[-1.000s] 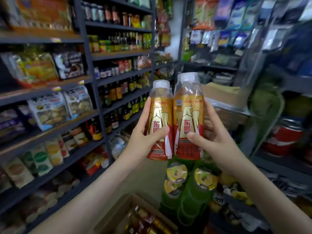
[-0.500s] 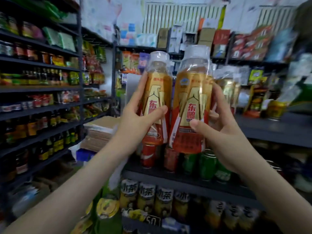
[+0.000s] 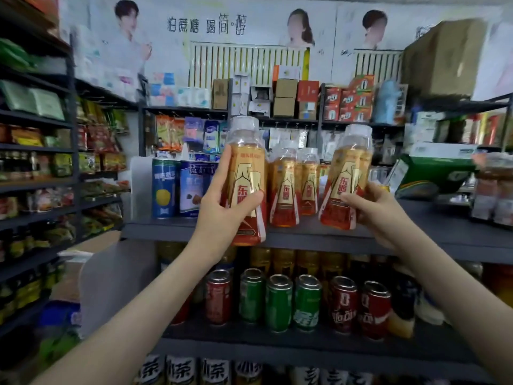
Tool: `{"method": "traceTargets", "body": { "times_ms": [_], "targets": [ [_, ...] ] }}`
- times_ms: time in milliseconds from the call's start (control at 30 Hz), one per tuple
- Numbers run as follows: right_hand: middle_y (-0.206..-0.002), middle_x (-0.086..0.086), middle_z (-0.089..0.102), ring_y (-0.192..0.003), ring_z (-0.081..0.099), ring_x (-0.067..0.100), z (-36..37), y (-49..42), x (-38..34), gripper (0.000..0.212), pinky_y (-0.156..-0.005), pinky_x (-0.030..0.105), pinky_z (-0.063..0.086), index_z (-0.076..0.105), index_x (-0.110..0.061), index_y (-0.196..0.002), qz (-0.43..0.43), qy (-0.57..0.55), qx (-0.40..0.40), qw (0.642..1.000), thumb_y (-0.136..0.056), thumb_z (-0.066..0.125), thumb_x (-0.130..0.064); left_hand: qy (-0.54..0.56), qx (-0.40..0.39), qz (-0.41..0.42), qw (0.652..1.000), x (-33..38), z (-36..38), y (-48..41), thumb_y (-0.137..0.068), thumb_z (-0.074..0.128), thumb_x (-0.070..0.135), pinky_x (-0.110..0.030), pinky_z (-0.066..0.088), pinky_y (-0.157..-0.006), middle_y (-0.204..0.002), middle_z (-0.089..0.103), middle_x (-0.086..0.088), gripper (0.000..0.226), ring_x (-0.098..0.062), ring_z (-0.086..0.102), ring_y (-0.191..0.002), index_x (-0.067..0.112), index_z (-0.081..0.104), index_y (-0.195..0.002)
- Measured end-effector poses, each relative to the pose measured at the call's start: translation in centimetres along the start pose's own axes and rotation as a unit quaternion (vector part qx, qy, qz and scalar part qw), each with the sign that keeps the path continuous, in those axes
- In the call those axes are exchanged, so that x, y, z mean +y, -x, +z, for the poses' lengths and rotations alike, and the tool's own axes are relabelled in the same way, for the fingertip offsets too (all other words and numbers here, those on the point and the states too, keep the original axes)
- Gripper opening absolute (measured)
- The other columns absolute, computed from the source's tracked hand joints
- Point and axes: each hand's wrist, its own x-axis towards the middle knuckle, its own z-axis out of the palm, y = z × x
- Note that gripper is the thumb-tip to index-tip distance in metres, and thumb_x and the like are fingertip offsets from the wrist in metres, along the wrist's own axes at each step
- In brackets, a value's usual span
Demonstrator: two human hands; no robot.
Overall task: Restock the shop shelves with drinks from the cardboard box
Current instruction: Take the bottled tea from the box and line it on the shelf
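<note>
So, one gold-and-red drink bottle (image 3: 247,168) is gripped by the left hand (image 3: 222,215) at frame centre, held up before the edge of the dark shelf (image 3: 430,234). A second bottle (image 3: 349,173) is clutched by the right hand (image 3: 372,215), centre-right, low over that shelf. Two matching bottles (image 3: 286,190) are parked between them.

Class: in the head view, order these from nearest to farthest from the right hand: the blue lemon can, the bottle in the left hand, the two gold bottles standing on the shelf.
1. The two standing gold bottles, on the shelf just left of the right hand.
2. The bottle held in the left hand, further left.
3. The blue lemon can, at the shelf's left end.
</note>
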Motion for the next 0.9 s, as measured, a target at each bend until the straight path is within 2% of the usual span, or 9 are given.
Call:
{"method": "traceTargets", "body": {
  "times_ms": [133, 233, 300, 400, 500, 600, 700, 767, 900],
  "targets": [
    [-0.121, 0.011, 0.064, -0.099, 0.069, 0.023, -0.6, -3.2, 2.1, 0.062, -0.073, 0.035, 0.057, 0.043, -0.013, -0.138, 0.05, 0.018, -0.015, 0.998, -0.082, 0.071, -0.011, -0.008, 0.0, 0.014, 1.0, -1.6, 1.2, -1.8, -0.087, 0.066, 0.004, -0.002, 0.044, -0.079, -0.118, 0.044, 0.041, 0.083, 0.02, 0.051, -0.106, 0.044, 0.023, -0.145],
    [-0.122, 0.009, 0.064, -0.102, 0.067, 0.025, -0.2, -5.4, 3.4, 0.069, -0.076, 0.039, 0.058, 0.039, -0.017, -0.143, 0.083, 0.024, -0.031, 0.996, -0.083, 0.072, -0.008, -0.015, -0.004, 0.023, 1.0, -2.7, 1.7, -3.0, -0.086, 0.068, 0.01, -0.017, 0.044, -0.099, -0.134, 0.043, 0.034, 0.082, 0.006, 0.047, -0.124, 0.054, 0.024, -0.139],
    [-0.122, 0.008, 0.063, -0.106, 0.065, 0.025, 0.0, -6.6, 3.7, 0.061, -0.084, 0.042, 0.055, 0.044, -0.017, -0.139, 0.09, 0.035, -0.058, 0.994, -0.084, 0.069, -0.004, -0.012, -0.007, 0.024, 1.0, -3.2, 1.9, -3.4, -0.085, 0.068, 0.011, -0.026, 0.044, -0.103, -0.146, 0.038, 0.021, 0.082, 0.0, 0.045, -0.128, 0.057, 0.024, -0.137],
    [-0.118, 0.006, 0.065, -0.102, 0.064, 0.021, 0.4, -7.9, 3.7, 0.037, -0.089, 0.042, 0.052, 0.054, -0.021, -0.118, 0.105, 0.061, -0.101, 0.987, -0.088, 0.063, -0.001, -0.019, -0.003, 0.028, 0.999, -3.8, 2.4, -3.6, -0.085, 0.068, 0.014, -0.04, 0.041, -0.108, -0.148, 0.038, 0.018, 0.082, -0.004, 0.044, -0.131, 0.058, 0.024, -0.138],
    [-0.116, 0.007, 0.065, -0.106, 0.062, 0.024, 0.7, -9.3, 3.8, 0.036, -0.098, 0.048, 0.047, 0.053, -0.017, -0.12, 0.12, 0.07, -0.127, 0.982, -0.09, 0.058, 0.001, 0.003, 0.005, 0.024, 1.0, -4.2, 2.8, -3.6, -0.086, 0.067, 0.012, -0.035, 0.045, -0.104, -0.137, 0.045, 0.03, 0.081, 0.0, 0.049, -0.125, 0.057, 0.025, -0.138],
    [-0.113, 0.006, 0.065, -0.111, 0.059, 0.027, 0.7, -10.3, 4.1, 0.039, -0.1, 0.049, 0.046, 0.051, -0.014, -0.126, 0.132, 0.066, -0.145, 0.978, -0.091, 0.054, 0.005, 0.025, 0.028, 0.026, 0.999, -4.2, 3.3, -3.6, -0.087, 0.064, 0.007, -0.02, 0.053, -0.085, -0.127, 0.051, 0.032, 0.08, 0.004, 0.056, -0.114, 0.052, 0.024, -0.141],
    [-0.11, 0.005, 0.065, -0.107, 0.061, 0.025, 0.6, -10.8, 4.1, 0.04, -0.094, 0.046, 0.049, 0.052, -0.015, -0.125, 0.135, 0.071, -0.159, 0.975, -0.091, 0.053, 0.007, 0.046, 0.057, 0.014, 0.997, -4.4, 3.9, -3.9, -0.086, 0.065, 0.01, -0.031, 0.056, -0.086, -0.129, 0.054, 0.02, 0.079, -0.004, 0.059, -0.112, 0.059, 0.028, -0.135],
    [-0.11, 0.006, 0.066, -0.106, 0.061, 0.024, 0.5, -11.0, 4.3, 0.041, -0.093, 0.045, 0.05, 0.052, -0.014, -0.126, 0.139, 0.067, -0.162, 0.975, -0.091, 0.053, 0.007, 0.054, 0.066, 0.002, 0.996, -4.4, 4.2, -4.0, -0.086, 0.065, 0.013, -0.036, 0.055, -0.088, -0.127, 0.056, 0.018, 0.077, -0.006, 0.061, -0.112, 0.062, 0.029, -0.132],
    [-0.121, 0.01, 0.063, -0.108, 0.06, 0.023, 0.6, -11.0, 4.0, 0.044, -0.103, 0.048, 0.044, 0.049, -0.012, -0.131, 0.144, 0.093, -0.167, 0.971, -0.09, 0.056, 0.004, 0.06, 0.04, 0.0, 0.997, -4.3, 5.1, -3.8, -0.087, 0.063, 0.007, -0.032, 0.055, -0.087, -0.124, 0.057, 0.023, 0.077, -0.006, 0.061, -0.112, 0.059, 0.03, -0.133]
  ]
}}
